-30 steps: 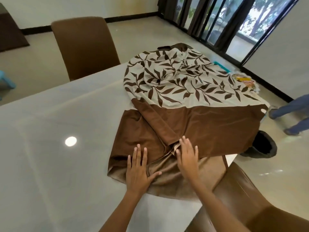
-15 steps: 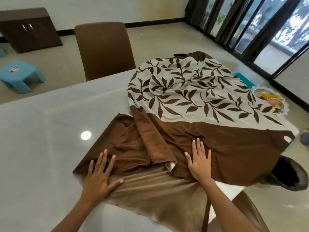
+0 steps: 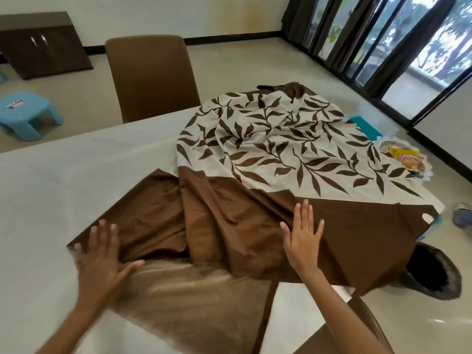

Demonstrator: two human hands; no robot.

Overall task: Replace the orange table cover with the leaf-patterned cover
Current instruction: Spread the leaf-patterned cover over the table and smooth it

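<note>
- Slid further left since half a second ago: left hand (image 3: 102, 261), flat, fingers straight, pressing brown border.
- Spread wider, bunched on table (image 3: 51, 180): leaf cover (image 3: 268, 154).
- Right hand (image 3: 302, 236): flat on border, gripping nothing.

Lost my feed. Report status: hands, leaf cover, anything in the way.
Left hand and right hand flat, pressing the brown border. Leaf-patterned cover bunched, covering only part of the table. Nothing blocking the spread.
</note>
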